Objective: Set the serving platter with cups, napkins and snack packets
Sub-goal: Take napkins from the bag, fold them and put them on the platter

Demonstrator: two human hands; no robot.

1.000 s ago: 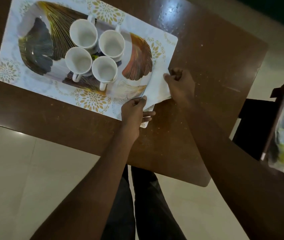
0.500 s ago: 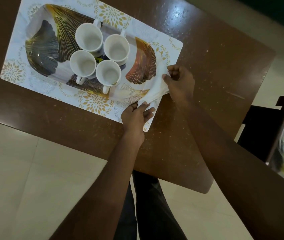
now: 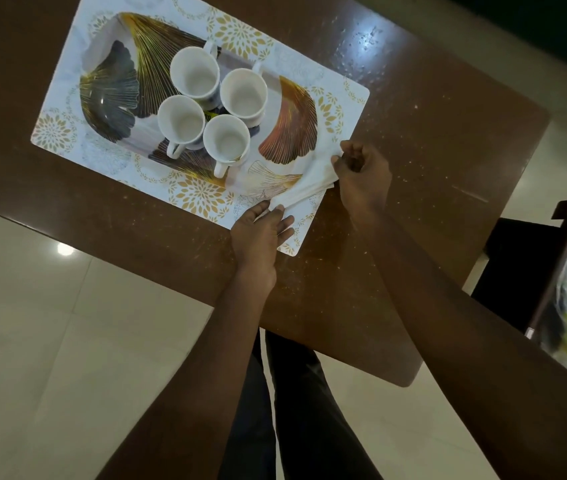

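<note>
Platter (image 3: 108, 98) is sitting on the brown tabletop (image 3: 431, 150), on a flowered placemat (image 3: 199, 195), carrying four white cups (image 3: 194, 72) clustered at its middle. A folded white napkin (image 3: 309, 192) is lying across its near right corner. My right hand (image 3: 365, 178) is pinching the napkin's far end in a curled grip. My left hand (image 3: 257, 237) is touching the near end, fingers almost straight.

Left hand (image 3: 261, 233) flat, fingers straight; right hand (image 3: 361, 174) curled, fingertips pinched.
</note>
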